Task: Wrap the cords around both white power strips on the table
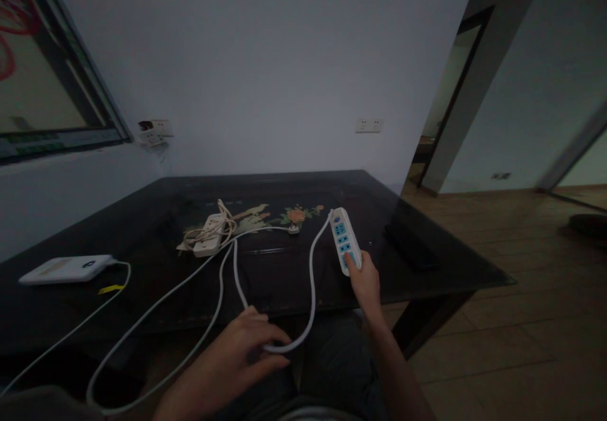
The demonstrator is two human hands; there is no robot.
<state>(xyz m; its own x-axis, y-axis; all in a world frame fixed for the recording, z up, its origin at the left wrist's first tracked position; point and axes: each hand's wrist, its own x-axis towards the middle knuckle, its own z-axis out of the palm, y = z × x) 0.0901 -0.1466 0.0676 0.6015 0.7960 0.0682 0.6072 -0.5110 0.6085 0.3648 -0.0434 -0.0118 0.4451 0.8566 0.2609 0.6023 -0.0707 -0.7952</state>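
Observation:
My right hand (365,279) grips the lower end of a white power strip (339,219) with blue sockets, thumb on its face, over the right part of the dark table. From the strip's far end a white cord (312,275) loops down to my left hand (249,345), whose fingers are closed round it just in front of the table edge. The cord runs on in long loops to the left, and its plug (293,229) lies mid-table. Behind my left hand rests a second, off-white power strip (207,244) with its own cord bundled over it.
A white power bank (66,270) with a thin cable and yellow tag (111,289) lies at the table's left. A dark flat object (411,247) sits on the right. The dark table (284,184) meets a wall with sockets (368,125); a window is at left.

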